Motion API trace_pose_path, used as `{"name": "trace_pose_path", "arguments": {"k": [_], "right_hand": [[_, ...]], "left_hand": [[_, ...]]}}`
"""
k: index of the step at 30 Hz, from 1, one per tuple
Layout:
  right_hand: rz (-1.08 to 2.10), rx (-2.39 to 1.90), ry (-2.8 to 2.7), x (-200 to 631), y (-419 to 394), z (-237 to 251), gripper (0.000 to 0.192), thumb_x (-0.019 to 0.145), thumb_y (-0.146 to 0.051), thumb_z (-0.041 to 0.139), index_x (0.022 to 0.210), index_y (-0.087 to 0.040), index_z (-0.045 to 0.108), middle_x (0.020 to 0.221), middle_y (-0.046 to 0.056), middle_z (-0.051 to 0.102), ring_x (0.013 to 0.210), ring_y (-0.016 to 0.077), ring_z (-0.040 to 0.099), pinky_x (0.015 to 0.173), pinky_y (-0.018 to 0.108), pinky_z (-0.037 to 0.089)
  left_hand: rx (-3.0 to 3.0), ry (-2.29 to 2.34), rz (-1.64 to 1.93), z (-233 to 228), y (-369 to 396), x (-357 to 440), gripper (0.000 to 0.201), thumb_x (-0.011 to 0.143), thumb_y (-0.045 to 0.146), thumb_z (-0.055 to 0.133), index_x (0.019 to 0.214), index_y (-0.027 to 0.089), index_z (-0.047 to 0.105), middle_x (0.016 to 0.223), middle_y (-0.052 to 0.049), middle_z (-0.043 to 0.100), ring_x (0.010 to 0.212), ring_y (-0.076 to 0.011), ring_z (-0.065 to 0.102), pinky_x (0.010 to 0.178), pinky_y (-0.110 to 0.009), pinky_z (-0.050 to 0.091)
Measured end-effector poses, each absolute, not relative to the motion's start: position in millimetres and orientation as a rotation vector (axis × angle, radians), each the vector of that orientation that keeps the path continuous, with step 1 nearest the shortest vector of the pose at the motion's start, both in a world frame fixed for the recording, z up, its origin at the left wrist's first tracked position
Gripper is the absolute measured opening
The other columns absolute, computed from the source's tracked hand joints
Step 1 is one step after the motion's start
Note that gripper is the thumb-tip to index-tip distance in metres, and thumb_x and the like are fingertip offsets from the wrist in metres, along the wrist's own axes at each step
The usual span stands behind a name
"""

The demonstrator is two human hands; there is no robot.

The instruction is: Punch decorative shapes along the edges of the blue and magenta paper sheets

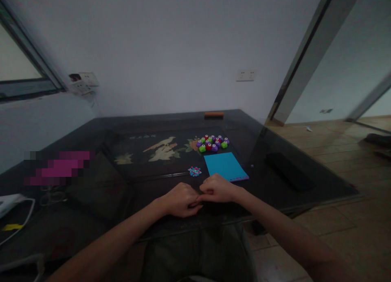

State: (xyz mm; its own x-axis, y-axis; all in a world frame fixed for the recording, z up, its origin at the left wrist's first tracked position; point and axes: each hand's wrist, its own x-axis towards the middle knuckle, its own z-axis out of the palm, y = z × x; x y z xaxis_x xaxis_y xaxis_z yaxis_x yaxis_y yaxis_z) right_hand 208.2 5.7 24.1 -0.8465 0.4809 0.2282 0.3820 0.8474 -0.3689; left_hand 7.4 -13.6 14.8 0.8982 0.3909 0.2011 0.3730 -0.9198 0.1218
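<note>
At the near edge of the dark table, my left hand (183, 200) and my right hand (217, 188) meet with fingers curled in, their thumb sides touching. Whatever they hold between or inside them, if anything, is hidden. Just beyond my right hand lies a bright blue sheet or pad (225, 166) with pink marks along its near edge. A small heap of pink, blue and white bits (194, 171) sits beyond my left hand. Behind the pad is a cluster of several small green, red and purple figures (214, 145) with eye-like white tops.
A long black case (288, 171) lies at the table's right side. A brown roll-shaped object (214, 115) rests at the back edge. On the left are a blurred pink item (62, 168) and a white cable (29, 212). The glossy tabletop (159, 129) meets the wall.
</note>
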Motion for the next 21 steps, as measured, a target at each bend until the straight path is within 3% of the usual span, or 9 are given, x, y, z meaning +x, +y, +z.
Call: {"name": "trace_pose_path", "arguments": {"k": [4, 10, 17, 21], "right_hand": [[0.665, -0.857, -2.532, 230, 22, 42, 0.043, 0.085, -0.045, 0.049, 0.054, -0.016, 0.042, 0.049, -0.006, 0.033, 0.048, 0.0071, 0.032, 0.05, 0.021, 0.021], [0.554, -1.424, -2.261, 289, 92, 59, 0.032, 0.083, -0.041, 0.051, 0.067, -0.015, 0.061, 0.057, 0.0, 0.054, 0.053, 0.0111, 0.046, 0.052, 0.022, 0.03], [0.141, -1.684, -1.957, 314, 128, 19, 0.023, 0.085, -0.027, 0.048, 0.092, -0.017, 0.067, 0.093, 0.008, 0.068, 0.083, 0.0182, 0.06, 0.072, 0.025, 0.04], [0.131, -1.611, -2.049, 312, 131, 1, 0.023, 0.087, -0.025, 0.048, 0.098, -0.015, 0.065, 0.104, 0.011, 0.064, 0.094, 0.0196, 0.058, 0.082, 0.028, 0.041]], "left_hand": [[2.98, 0.557, 0.311, 23, -17, 18, 0.021, 0.084, 0.03, 0.047, 0.066, 0.019, 0.048, 0.064, 0.0, 0.056, 0.059, -0.0117, 0.052, 0.054, -0.025, 0.033], [2.689, 0.86, 0.605, 33, -7, 72, 0.008, 0.084, 0.024, 0.049, 0.09, 0.02, 0.052, 0.092, -0.004, 0.059, 0.087, -0.0169, 0.054, 0.074, -0.026, 0.042], [2.609, 1.066, 0.738, 15, 8, 122, 0.032, 0.082, 0.023, 0.051, 0.113, 0.02, 0.05, 0.121, -0.008, 0.053, 0.115, -0.0219, 0.046, 0.099, -0.036, 0.037], [2.733, 1.101, 0.584, 2, 5, 115, 0.05, 0.086, 0.033, 0.046, 0.132, 0.017, 0.037, 0.144, -0.011, 0.035, 0.135, -0.0235, 0.026, 0.111, -0.041, 0.022]]}}
